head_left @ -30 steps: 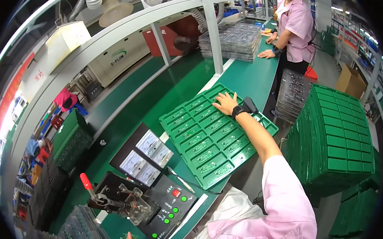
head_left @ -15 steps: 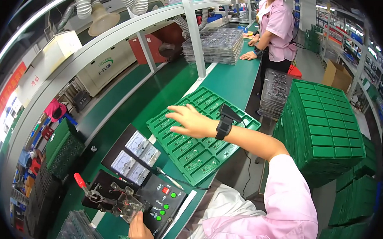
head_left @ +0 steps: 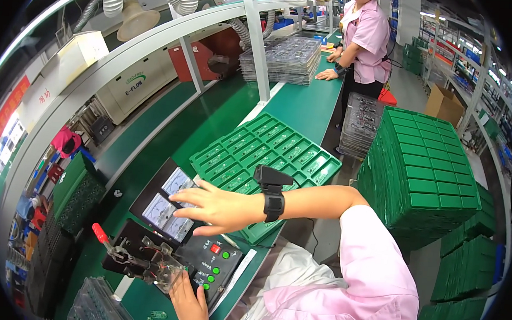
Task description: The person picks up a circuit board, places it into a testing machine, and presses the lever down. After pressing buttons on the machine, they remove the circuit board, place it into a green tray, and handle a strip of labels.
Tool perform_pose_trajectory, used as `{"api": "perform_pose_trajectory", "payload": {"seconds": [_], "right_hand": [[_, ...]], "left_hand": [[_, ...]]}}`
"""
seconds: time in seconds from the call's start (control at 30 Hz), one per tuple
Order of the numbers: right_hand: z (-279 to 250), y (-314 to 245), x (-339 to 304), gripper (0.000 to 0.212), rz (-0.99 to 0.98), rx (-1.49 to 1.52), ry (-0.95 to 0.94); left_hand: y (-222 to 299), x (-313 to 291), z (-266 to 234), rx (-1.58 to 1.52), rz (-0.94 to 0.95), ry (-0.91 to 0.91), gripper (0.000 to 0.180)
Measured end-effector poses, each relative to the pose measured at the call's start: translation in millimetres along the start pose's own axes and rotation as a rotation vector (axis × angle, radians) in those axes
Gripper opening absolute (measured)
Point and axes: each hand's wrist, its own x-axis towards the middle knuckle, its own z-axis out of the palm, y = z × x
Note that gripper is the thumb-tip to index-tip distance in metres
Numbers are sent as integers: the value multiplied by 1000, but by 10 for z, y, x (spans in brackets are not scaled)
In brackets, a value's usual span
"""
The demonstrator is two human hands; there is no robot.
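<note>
My right hand (head_left: 215, 209), a black strapped device (head_left: 273, 190) on its wrist, hovers with spread fingers over the panel meters (head_left: 170, 216) and holds nothing. My left hand (head_left: 190, 302) is at the lower edge, fingers stretched against the clear plastic block (head_left: 169, 277) of a test fixture, thumb apart. What lies under those fingertips is partly hidden. The fixture has a toggle clamp with a red handle (head_left: 100, 232). Beside it sits a black control box (head_left: 208, 265) with green buttons and a red switch. A green compartment tray (head_left: 249, 177) of small circuit boards lies beyond my right hand.
Tall stacked green trays (head_left: 425, 170) stand at right. Loose small circuit boards (head_left: 155, 316) and stacked clear trays (head_left: 97, 306) are near the bottom. More clear trays (head_left: 288, 59) sit farther along the bench, near another person (head_left: 366, 37). A metal post (head_left: 256, 42) rises behind the tray.
My right hand has moved from above the green tray down toward me, over the meters. My left hand has shifted slightly upward at the fixture, its fingers straighter. The head view has shifted slightly.
</note>
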Motion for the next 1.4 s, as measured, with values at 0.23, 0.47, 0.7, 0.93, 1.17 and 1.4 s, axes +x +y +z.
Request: {"api": "perform_pose_trajectory", "payload": {"seconds": [0.23, 0.47, 0.7, 0.93, 1.17, 1.4], "right_hand": [[-54, -353, 142, 53, -132, 78, 69], [-563, -771, 121, 41, -309, 376, 354], [-1355, -1333, 338, 18, -522, 377, 400], [-1702, -1420, 340, 9, -444, 480, 191], [-1784, -1382, 357, 15, -652, 290, 303], [-1861, -1358, 290, 21, -832, 72, 394]], "left_hand": [[83, -36, 8, -13, -92, -54, 74], [162, -53, 26, 54, -147, -46, 78], [164, -54, 81, 87, -197, -80, 80], [232, -4, 116, 96, -223, -86, 85], [237, -12, 86, 167, -228, -59, 84], [198, 4, 98, 170, -263, -79, 83]]}}
